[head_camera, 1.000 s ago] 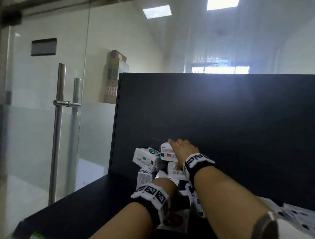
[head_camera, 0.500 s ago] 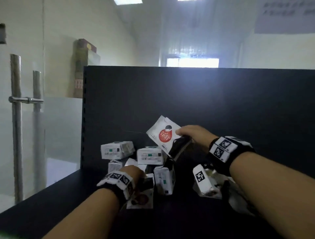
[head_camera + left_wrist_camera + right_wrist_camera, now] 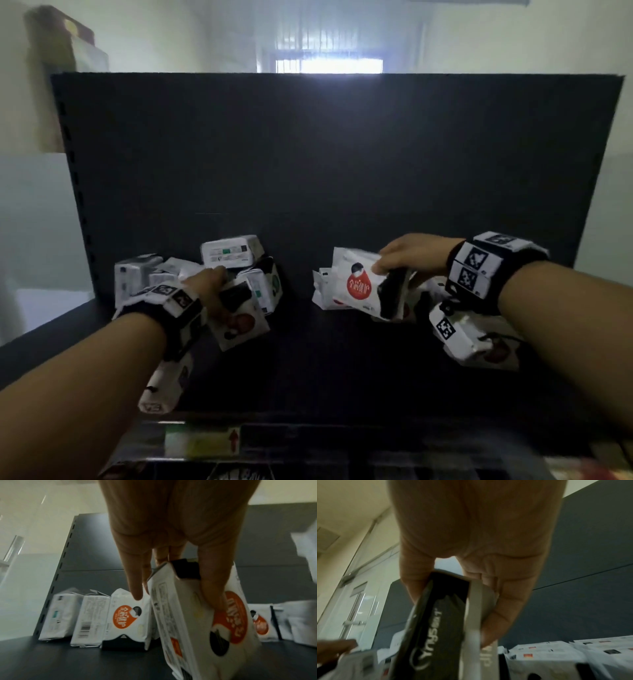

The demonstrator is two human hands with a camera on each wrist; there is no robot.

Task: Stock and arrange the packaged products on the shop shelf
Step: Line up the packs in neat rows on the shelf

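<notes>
Two packs in play for us right now, one per hand. Our left hand point(image 3: 209, 287) has its fingers and thumb curled round the dark top edge of a white pack with a red blob point(image 3: 239, 318), held tilted above the black shelf point(image 3: 308, 377); the left wrist view shows the thumb pressed on its printed face point(image 3: 197, 615). Just behind it sits a messy cluster of white packs point(image 3: 233, 253) jammed against the shelf's back panel point(image 3: 342, 154), near the slotted left upright point(image 3: 73, 192), some standing, one lying on top. Our right hand point(image 3: 411, 253) pinches the upper corner of another red-blob pack point(image 3: 359, 287), fingers closed on it, above a second bunch of packs point(image 3: 323, 291) further right; the right wrist view has the dark end of that pack point(image 3: 436, 615) right under the fingers. Between the two bunches there's a bare strip of shelf running back to the panel, and the whole front band of the shelf is open too, down to the front lip with its price strip point(image 3: 202, 442). More packs point(image 3: 573, 651) lie flat off to the right.
</notes>
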